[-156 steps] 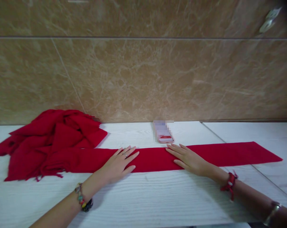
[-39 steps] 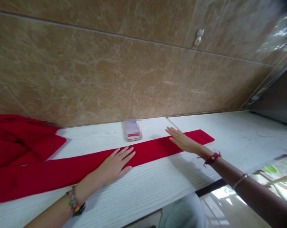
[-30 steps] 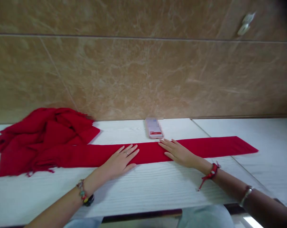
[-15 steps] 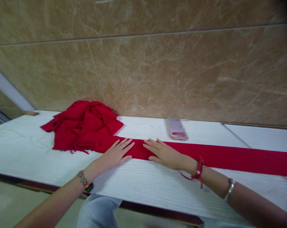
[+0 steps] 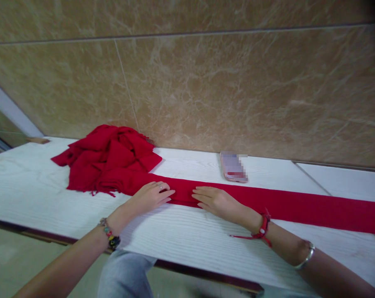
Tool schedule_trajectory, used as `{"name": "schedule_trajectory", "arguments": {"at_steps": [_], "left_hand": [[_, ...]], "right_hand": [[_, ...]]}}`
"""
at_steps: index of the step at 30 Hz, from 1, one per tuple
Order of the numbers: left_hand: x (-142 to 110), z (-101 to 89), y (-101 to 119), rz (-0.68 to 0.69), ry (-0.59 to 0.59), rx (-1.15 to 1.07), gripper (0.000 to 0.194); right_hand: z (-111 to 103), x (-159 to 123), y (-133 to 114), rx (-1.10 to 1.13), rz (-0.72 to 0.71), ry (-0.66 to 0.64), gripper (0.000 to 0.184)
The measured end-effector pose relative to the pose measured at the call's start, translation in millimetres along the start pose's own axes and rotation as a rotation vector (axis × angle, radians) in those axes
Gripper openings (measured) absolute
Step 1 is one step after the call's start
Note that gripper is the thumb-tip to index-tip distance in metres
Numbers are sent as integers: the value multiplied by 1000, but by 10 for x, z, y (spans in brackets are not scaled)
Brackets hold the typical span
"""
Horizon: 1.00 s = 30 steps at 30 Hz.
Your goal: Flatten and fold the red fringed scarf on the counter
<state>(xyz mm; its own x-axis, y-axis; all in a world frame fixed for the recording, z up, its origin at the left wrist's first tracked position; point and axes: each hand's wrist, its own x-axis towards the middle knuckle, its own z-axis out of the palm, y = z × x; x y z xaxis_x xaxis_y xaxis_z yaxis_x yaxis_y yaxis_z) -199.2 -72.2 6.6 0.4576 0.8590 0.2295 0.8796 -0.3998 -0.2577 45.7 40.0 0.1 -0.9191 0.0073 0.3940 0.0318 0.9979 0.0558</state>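
A long red scarf [image 5: 286, 203] lies folded into a flat strip along the white bench. My left hand [image 5: 151, 194] rests on the strip near its left part, fingers slightly bent, a ring on one finger; it does not visibly grasp the cloth. Facing it across a short gap, my right hand [image 5: 216, 200] touches the same strip with fingers stretched out and close together. At the left a crumpled heap of red fringed scarves [image 5: 111, 157] adjoins the strip; where one cloth ends and the other begins is unclear.
A phone [image 5: 233, 167], partly pixelated, lies behind the strip near the wall. The brown marbled tile wall [image 5: 187, 91] bounds the white bench [image 5: 187, 231] at the back. My knee [image 5: 125, 273] is at its front edge. A small brown block [image 5: 37, 140] sits at the far left.
My fingers were spread flat on the strip; now the left ones are more bent and the right ones closer together. Both hands stay in nearly the same place. The view has shifted slightly.
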Motion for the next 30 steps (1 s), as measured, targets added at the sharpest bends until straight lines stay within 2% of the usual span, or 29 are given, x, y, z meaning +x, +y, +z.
{"name": "schedule_trajectory", "arguments": {"at_steps": [4, 11, 18, 21, 26, 28, 30], "left_hand": [[-25, 10, -50, 102, 55, 31, 28], [-49, -75, -82, 200, 138, 45, 25], [-80, -111, -102, 227, 297, 98, 25], [-86, -111, -82, 227, 268, 95, 25], [-59, -111, -45, 196, 92, 77, 22], [-55, -116, -51, 190, 95, 83, 23], [-59, -124, -64, 166, 153, 94, 25]], "right_hand": [[-23, -11, -4, 4, 4, 49, 28], [-138, 22, -54, -39, -35, 35, 22], [-180, 1, -62, -107, -89, 107, 21], [-174, -25, -49, -113, -107, 114, 22], [-138, -13, -56, -95, -88, 18, 22], [-139, -3, -61, -84, -73, 20, 24], [-150, -6, -58, -76, -66, 70, 27]]}}
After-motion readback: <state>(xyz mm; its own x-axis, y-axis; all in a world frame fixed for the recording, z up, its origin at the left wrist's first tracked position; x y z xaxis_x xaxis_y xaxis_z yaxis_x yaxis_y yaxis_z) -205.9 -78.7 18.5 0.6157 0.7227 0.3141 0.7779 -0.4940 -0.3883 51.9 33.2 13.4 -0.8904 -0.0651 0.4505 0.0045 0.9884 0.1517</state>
